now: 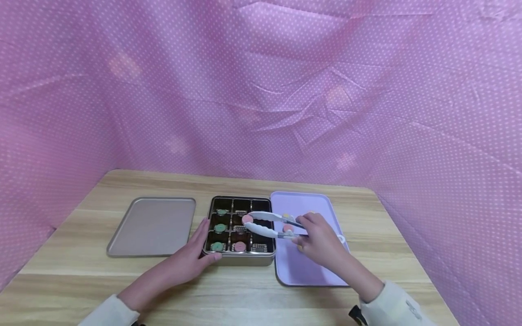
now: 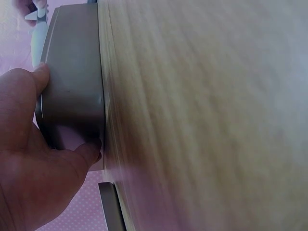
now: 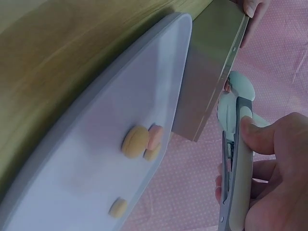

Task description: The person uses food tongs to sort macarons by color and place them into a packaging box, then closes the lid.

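My right hand (image 1: 322, 237) grips a pair of tongs (image 1: 263, 231) with white scalloped tips. Between the tips sits a pink macaron (image 1: 247, 219), above the middle of a divided metal box (image 1: 244, 259). Its left column holds green macarons (image 1: 220, 228), one per compartment, and another pink macaron (image 1: 239, 246) lies in the front middle compartment. Round the box's front left corner, my left hand (image 1: 189, 258) holds it, thumb at the front rim and fingers along the left side. In the right wrist view the tongs (image 3: 236, 159) lie within the curled fingers.
Right of the box stands a lilac tray (image 1: 302, 271) with several macarons, including a yellow one (image 3: 135, 142) and a pink one (image 3: 154, 137). A flat metal lid (image 1: 155, 226) lies to the left on the wooden table (image 1: 228, 299). Pink dotted cloth (image 1: 261, 90) encloses the table.
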